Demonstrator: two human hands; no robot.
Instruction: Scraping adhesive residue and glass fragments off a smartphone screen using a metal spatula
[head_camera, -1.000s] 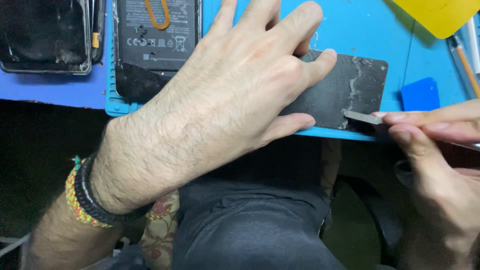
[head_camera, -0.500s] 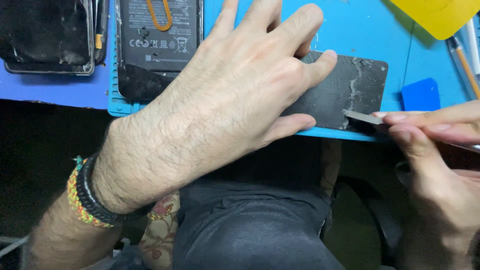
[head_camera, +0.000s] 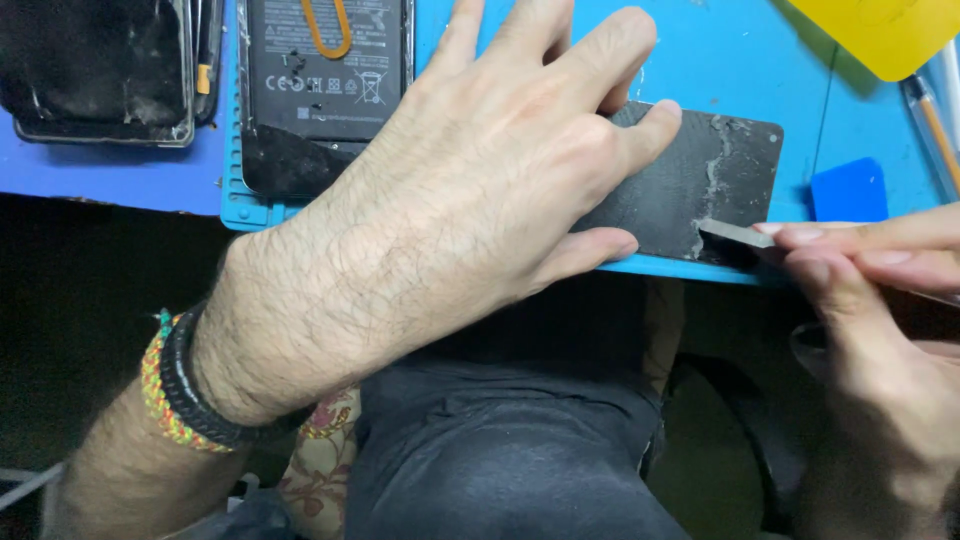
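One dark back panel (head_camera: 700, 190) flat on blue mat (head_camera: 760, 70), under spread fingers of left hand (head_camera: 480, 190), palm down, pressing, nothing gripped. Right hand (head_camera: 880, 300) pinches one thin metal blade (head_camera: 735, 233), tip on panel's near edge. Step looks like scraping residue; next stroke needs shallow angle, steady pressure. Beyond left hand: one opened phone (head_camera: 320, 70), one yellow card (head_camera: 890, 30).

Blue work mat (head_camera: 760, 60) at table edge, bearing 1 dark back cover panel (head_camera: 700, 180), 1 opened phone with exposed battery (head_camera: 320, 70), 1 yellow sheet (head_camera: 885, 30), 1 small blue pick (head_camera: 848, 190); beside it, 1 cracked phone (head_camera: 95, 70)
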